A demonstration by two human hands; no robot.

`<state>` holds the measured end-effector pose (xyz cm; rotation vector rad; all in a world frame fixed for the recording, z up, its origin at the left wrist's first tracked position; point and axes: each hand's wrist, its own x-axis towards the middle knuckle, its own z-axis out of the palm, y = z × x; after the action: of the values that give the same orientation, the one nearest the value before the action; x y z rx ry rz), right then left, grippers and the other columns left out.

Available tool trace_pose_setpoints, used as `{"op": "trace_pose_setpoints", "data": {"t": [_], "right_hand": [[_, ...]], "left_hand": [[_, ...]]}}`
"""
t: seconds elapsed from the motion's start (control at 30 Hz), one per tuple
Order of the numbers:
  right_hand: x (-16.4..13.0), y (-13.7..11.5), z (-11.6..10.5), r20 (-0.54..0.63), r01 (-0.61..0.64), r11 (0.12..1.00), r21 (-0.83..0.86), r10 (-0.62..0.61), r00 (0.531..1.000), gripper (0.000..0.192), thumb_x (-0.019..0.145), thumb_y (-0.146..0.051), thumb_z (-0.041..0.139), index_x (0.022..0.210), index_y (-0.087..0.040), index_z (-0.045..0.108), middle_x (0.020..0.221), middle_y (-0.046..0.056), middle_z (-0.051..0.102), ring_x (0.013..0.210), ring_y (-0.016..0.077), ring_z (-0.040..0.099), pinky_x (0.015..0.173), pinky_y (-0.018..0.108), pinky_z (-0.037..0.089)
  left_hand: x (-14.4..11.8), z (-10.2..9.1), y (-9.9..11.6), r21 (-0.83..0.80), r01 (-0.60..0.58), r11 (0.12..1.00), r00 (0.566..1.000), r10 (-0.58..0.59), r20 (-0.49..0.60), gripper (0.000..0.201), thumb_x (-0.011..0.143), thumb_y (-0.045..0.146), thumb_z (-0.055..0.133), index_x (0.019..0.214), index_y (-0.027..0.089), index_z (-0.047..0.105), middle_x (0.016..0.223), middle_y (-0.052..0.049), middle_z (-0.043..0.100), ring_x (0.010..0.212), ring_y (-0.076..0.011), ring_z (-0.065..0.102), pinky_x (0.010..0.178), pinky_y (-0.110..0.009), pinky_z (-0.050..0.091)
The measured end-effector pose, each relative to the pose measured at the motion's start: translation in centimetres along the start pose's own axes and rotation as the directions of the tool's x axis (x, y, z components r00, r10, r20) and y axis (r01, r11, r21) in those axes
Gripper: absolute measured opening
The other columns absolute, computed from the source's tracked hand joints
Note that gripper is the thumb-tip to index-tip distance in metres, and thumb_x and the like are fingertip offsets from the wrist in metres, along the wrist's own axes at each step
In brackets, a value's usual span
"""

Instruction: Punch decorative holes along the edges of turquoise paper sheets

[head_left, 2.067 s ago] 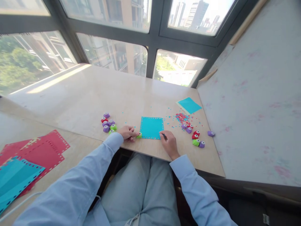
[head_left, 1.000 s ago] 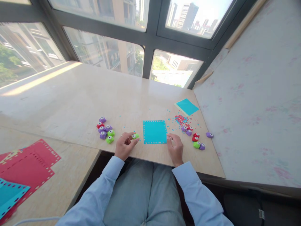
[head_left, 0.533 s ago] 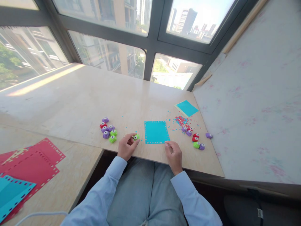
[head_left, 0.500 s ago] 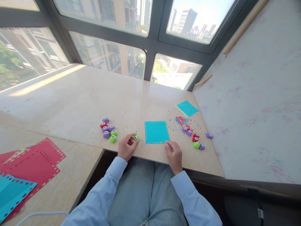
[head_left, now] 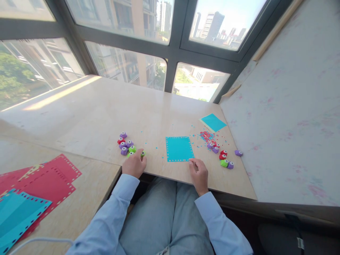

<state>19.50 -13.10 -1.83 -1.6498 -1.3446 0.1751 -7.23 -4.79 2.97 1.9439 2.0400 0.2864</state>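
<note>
Our left hand (head_left: 134, 165) closes its grip on a green punch (head_left: 142, 153) beside the punch cluster (head_left: 126, 144). Our right hand (head_left: 200, 174) rests loosely curled, holding nothing, at the blue sheet (head_left: 179, 148).

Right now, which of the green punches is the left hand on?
The green punch at the left hand's fingertips, on the right edge of the left cluster. Another green one sits deeper in that cluster; a third lies far right.

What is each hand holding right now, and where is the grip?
The left hand pinches a green punch at its near side with the fingertips. The right hand holds nothing; its fingertips rest beside the blue sheet.
</note>
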Motion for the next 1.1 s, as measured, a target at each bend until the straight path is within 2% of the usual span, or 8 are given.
{"op": "trace_pose_setpoints", "data": {"t": [0.1,0.23,0.53,0.7,0.93,1.03,1.1], "right_hand": [[0.0,0.0,0.0,0.000,-0.009,1.000,0.004,0.009,1.000,0.020,0.090,-0.031,0.052,0.090,-0.019,0.069,0.090,0.009,0.071,0.089,0.0241,0.065,0.084,0.041,0.051],[0.0,0.0,0.0,-0.004,-0.008,1.000,0.000,0.008,1.000,0.021,0.090,-0.031,0.052,0.089,-0.019,0.069,0.089,0.009,0.071,0.088,0.0242,0.065,0.084,0.042,0.052],[0.1,-0.1,-0.1,-0.003,-0.004,1.000,-0.004,0.004,1.000,0.022,0.090,-0.033,0.053,0.089,-0.019,0.070,0.088,0.009,0.071,0.087,0.0243,0.064,0.083,0.042,0.052],[0.0,-0.1,-0.1,0.001,-0.012,1.000,-0.008,0.012,1.000,0.022,0.090,-0.032,0.052,0.090,-0.019,0.070,0.090,0.010,0.071,0.088,0.0245,0.064,0.083,0.042,0.052],[0.0,-0.1,-0.1,-0.007,-0.018,1.000,0.012,0.018,1.000,0.020,0.090,-0.032,0.053,0.089,-0.019,0.069,0.089,0.009,0.071,0.088,0.0246,0.064,0.084,0.043,0.052],[0.0,-0.1,0.0,-0.012,-0.026,0.999,0.026,0.026,1.000,0.020,0.090,-0.031,0.053,0.090,-0.019,0.069,0.090,0.009,0.071,0.089,0.0244,0.065,0.084,0.042,0.052],[0.0,-0.1,0.0,-0.015,-0.028,0.999,0.034,0.029,0.999,0.020,0.091,-0.031,0.053,0.090,-0.019,0.069,0.091,0.009,0.072,0.090,0.0243,0.065,0.084,0.041,0.051]], "left_hand": [[0.4,-0.3,-0.1,0.041,0.009,0.999,1.000,-0.010,0.026,0.043,0.090,0.032,0.047,0.131,0.020,0.056,0.100,-0.011,0.074,0.094,-0.0311,0.068,0.075,-0.037,0.048],[1.1,-0.5,-0.4,0.042,0.037,0.998,0.999,-0.037,0.009,0.043,0.091,0.034,0.048,0.131,0.019,0.055,0.103,-0.011,0.073,0.097,-0.0309,0.068,0.076,-0.036,0.047],[3.1,-0.7,-2.2,-0.014,0.007,1.000,0.999,-0.008,-0.034,0.040,0.089,0.036,0.051,0.125,0.021,0.058,0.092,-0.006,0.073,0.088,-0.0266,0.068,0.071,-0.033,0.045],[3.7,-0.6,-2.6,-0.059,0.034,0.998,0.996,-0.039,-0.083,0.041,0.087,0.036,0.052,0.125,0.020,0.059,0.089,-0.007,0.073,0.087,-0.0284,0.068,0.072,-0.034,0.047],[3.5,-0.7,-2.1,-0.071,0.101,0.992,0.985,-0.110,-0.132,0.047,0.088,0.034,0.051,0.132,0.019,0.056,0.095,-0.013,0.074,0.091,-0.0335,0.067,0.075,-0.039,0.048],[3.0,-0.6,-1.8,-0.091,0.100,0.991,0.984,-0.112,-0.138,0.048,0.088,0.035,0.051,0.134,0.020,0.055,0.093,-0.012,0.073,0.089,-0.0334,0.067,0.074,-0.039,0.048],[2.5,-0.4,-1.5,-0.150,0.068,0.986,0.978,-0.096,-0.184,0.051,0.087,0.033,0.051,0.136,0.020,0.051,0.090,-0.009,0.072,0.086,-0.0313,0.067,0.073,-0.037,0.047]]}}
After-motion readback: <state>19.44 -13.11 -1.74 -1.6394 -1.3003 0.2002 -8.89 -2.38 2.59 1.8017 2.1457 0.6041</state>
